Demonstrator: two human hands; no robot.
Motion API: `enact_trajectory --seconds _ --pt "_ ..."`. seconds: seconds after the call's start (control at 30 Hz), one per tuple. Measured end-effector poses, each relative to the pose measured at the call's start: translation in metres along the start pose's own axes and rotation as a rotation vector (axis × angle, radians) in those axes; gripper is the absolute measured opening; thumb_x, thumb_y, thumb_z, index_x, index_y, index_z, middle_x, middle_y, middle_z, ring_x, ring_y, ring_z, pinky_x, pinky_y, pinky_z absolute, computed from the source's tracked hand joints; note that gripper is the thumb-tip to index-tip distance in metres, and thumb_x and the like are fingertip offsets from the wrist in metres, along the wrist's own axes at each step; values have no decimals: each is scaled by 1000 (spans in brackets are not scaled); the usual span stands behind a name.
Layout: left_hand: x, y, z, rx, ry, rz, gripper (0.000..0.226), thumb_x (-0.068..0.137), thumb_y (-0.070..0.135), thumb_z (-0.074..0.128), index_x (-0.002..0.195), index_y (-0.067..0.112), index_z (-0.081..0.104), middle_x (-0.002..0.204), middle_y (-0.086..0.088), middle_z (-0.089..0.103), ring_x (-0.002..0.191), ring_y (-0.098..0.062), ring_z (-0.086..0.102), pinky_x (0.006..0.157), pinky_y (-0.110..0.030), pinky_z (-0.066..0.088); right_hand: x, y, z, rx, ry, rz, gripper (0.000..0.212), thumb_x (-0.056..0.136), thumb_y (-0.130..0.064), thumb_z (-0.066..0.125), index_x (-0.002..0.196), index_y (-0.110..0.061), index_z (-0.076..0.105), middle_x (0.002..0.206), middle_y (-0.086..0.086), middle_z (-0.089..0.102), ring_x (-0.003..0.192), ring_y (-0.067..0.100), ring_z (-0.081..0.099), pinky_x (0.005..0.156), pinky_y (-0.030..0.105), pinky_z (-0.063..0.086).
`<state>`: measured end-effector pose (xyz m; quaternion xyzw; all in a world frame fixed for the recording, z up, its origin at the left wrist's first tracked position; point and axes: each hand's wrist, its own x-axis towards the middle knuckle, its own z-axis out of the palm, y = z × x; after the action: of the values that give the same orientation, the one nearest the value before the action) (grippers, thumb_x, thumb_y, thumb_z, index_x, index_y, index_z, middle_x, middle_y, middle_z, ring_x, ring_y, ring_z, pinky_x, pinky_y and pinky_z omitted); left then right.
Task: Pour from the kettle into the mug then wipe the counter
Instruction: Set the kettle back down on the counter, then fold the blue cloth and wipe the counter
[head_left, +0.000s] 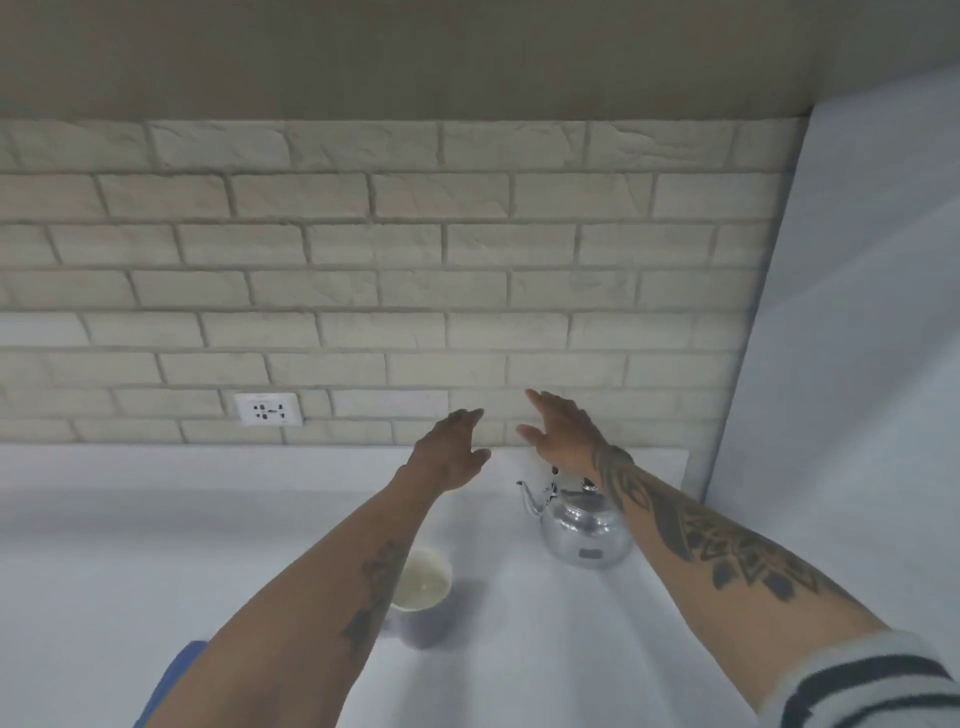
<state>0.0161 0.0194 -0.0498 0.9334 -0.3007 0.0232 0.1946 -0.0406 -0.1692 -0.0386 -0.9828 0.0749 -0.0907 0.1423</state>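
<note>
White counter fills the near half; pale brick wall behind it, tall white panel closing the right side, socket plate low on the wall at left. Something blue at the near-left edge, partly under the left forearm. Can't tell if it's the wiping cloth.

Both arms stretched toward the far wall. Left hand and right hand both spread, fingers extended, holding nothing, raised beyond the objects rather than on them.

Kettle: shiny metal, upright on the counter right of centre, spout pointing left. The right wrist crosses over its top, so the handle and lid are mostly hidden. Mug: purple outside, pale inside, upright, nearer and left of the kettle, well apart from it. The left forearm covers its left side. Contents unclear; looks empty or pale.

My read: nothing gripped, pour not started.

Risks from here:
- Left forearm passes right beside or over the mug; pulling back low could knock it over.
- Right wrist is close above the kettle; a blind drop could hit the lid knob or tip it.
- Polished kettle may be hot or slippery; a poor handle grip could cause a swing and a spill.
- Spout is narrow and the mug is off to one side; pouring without bringing them closer risks overshoot onto the counter.
</note>
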Motion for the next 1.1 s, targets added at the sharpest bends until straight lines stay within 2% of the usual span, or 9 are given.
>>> enact_trajectory --seconds 0.17,0.33,0.47,0.63,0.8,0.93,1.1 --pt "-52 -46 -22 12 60 -55 69 95 33 57 154 19 24 160 -7 28 145 -26 29 111 -46 36 -13 -73 24 19 -7 -80 65 98 -46 39 153 -20 17 161 6 21 147 27 20 119 44 18" --pt "-114 -105 -35 2 80 -181 68 94 33 58 152 18 26 158 -6 30 143 -28 33 109 -49 38 -30 -148 59 54 -4 -205 61 98 -40 45 150 -13 28 154 9 36 140 29 35 114 45 30" --pt "-174 -152 -32 -15 50 -293 66 94 33 58 152 19 28 157 -5 32 141 -27 35 108 -47 39 -51 -210 98 91 -50 -276 57 98 -38 45 148 -13 33 152 9 39 138 30 35 112 42 29" --pt "-239 -204 -19 -57 8 -448 65 94 34 58 151 19 29 155 -5 35 141 -26 35 109 -45 38 -73 -279 150 116 -169 -322 53 98 -39 43 147 -18 37 151 6 40 139 28 34 112 41 30" --pt "-294 -242 1 -47 -43 -613 56 93 29 56 143 12 39 142 -10 46 129 -29 45 99 -41 42 -90 -321 208 133 -372 -264 40 96 -33 47 131 -16 55 142 6 48 132 25 43 108 38 36" --pt "-317 -255 20 23 -105 -742 45 90 27 58 128 8 45 127 -12 50 118 -31 49 84 -36 39 -100 -337 248 101 -508 -223 40 94 -23 45 131 -7 50 138 13 46 125 29 45 98 38 40" --pt "-324 -265 38 18 -140 -812 57 83 36 68 127 9 44 126 -10 49 119 -30 48 83 -36 36 -110 -346 283 5 -508 -171 48 96 -24 42 140 -9 35 137 16 43 129 32 34 95 42 38"
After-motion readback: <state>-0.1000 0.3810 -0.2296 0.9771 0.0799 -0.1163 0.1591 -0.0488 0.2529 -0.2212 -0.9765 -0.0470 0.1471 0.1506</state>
